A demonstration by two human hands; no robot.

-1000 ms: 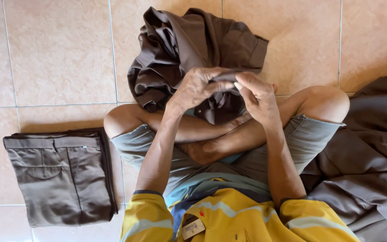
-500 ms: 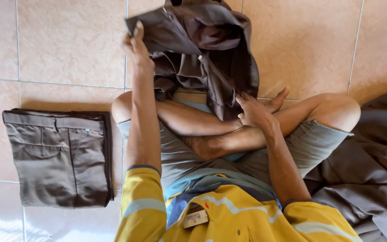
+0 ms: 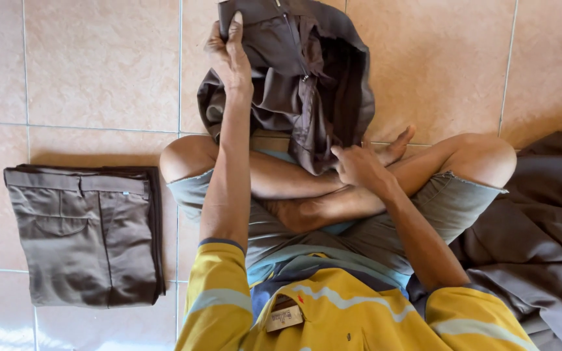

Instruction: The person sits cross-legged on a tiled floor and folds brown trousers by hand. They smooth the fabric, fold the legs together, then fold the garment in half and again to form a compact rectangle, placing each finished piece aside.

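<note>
Brown trousers [image 3: 307, 78] hang over the crossed legs, soft and floppy, probably easiest held by the waistband. Right hand [image 3: 358, 166] pinches the lower fabric; left hand [image 3: 229, 55] clamps the top at 12 o'clock. Folded trousers [image 3: 86, 234] sit at 9.

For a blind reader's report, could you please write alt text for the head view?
Seated cross-legged on a tiled floor, a person's left hand lifts brown trousers while the right hand grips their lower edge. Folded trousers lie left; a dark cloth pile right.
</note>
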